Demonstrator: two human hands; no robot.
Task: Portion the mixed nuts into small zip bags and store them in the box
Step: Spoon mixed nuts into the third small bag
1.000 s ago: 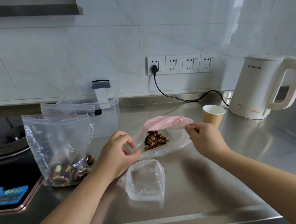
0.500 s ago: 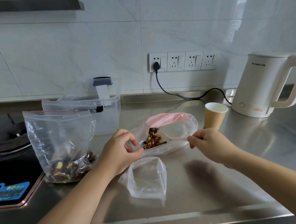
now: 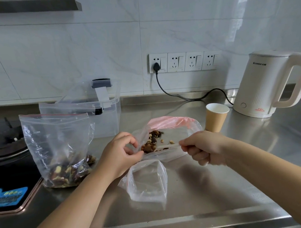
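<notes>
A small zip bag with a pink strip and a portion of mixed nuts lies on the steel counter in the middle. My left hand pinches its left end and my right hand pinches its right end along the near edge. An empty small bag lies just in front of my hands. The large zip bag of mixed nuts stands upright at the left. Behind it is the clear plastic box with its lid raised.
A paper cup stands right behind the held bag, and a white kettle sits at the far right with its cord running to the wall sockets. A gas hob lies along the left edge.
My right hand has moved down and toward me along the bag's near edge, now a tighter fist. The bag lies flatter and a few nuts have spread to the right inside it.
</notes>
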